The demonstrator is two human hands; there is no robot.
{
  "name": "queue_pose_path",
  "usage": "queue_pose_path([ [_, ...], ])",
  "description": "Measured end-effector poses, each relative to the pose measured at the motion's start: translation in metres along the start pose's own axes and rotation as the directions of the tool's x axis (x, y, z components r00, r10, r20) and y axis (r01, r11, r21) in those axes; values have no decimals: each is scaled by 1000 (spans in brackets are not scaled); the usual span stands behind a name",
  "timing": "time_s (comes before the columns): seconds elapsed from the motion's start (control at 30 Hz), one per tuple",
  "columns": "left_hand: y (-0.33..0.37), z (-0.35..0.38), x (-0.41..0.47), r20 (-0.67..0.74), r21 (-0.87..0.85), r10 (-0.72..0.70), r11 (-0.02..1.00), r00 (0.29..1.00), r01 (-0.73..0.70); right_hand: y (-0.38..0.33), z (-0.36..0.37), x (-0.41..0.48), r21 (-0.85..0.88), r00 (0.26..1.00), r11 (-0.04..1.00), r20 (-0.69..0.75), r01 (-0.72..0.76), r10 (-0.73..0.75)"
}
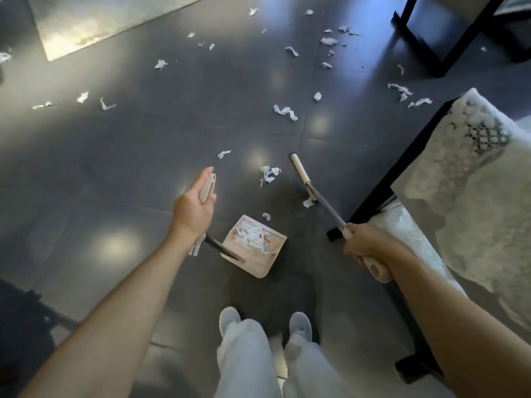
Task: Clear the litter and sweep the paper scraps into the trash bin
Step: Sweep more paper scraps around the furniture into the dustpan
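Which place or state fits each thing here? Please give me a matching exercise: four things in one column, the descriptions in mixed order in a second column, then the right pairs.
Things
1. dustpan
2. broom
3. lace cloth
4. left hand

Descriptions
A. white, draped at the right of the view
B. holds a beige grip above the floor
C. stands on the floor with paper scraps inside
D. its handle is gripped by the right hand

Pairs: 1-C, 2-D, 3-A, 4-B
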State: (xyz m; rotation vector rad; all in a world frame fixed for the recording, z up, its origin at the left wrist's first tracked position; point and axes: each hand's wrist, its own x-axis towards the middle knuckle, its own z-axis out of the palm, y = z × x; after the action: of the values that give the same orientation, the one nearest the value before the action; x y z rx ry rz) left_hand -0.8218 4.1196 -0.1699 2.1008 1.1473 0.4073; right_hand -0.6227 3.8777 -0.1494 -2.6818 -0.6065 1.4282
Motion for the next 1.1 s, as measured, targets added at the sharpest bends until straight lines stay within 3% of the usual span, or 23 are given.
queue_pose_path([
  [0.13,-5,-1,39,17,15,-3,1000,1000,3,-30,16,3,15,994,1000,109,-20,18],
  [0.37,-8,-9,80,117,-19,72,997,991,-70,-88,46,-29,300,968,944,244,-134,60],
  [0.6,-35,-47,108,196,-87,88,994,977,-72,-144,27,-48,395,985,911,160,-116,56],
  [0.83,-45,-67,149,194,-120,93,990,977,-70,-180,-1,-30,572,993,812,75,-118,92],
  [1.1,-42,-61,215,160,-106,78,992,984,-62,-211,-51,48,361,992,929,-54,-86,113],
])
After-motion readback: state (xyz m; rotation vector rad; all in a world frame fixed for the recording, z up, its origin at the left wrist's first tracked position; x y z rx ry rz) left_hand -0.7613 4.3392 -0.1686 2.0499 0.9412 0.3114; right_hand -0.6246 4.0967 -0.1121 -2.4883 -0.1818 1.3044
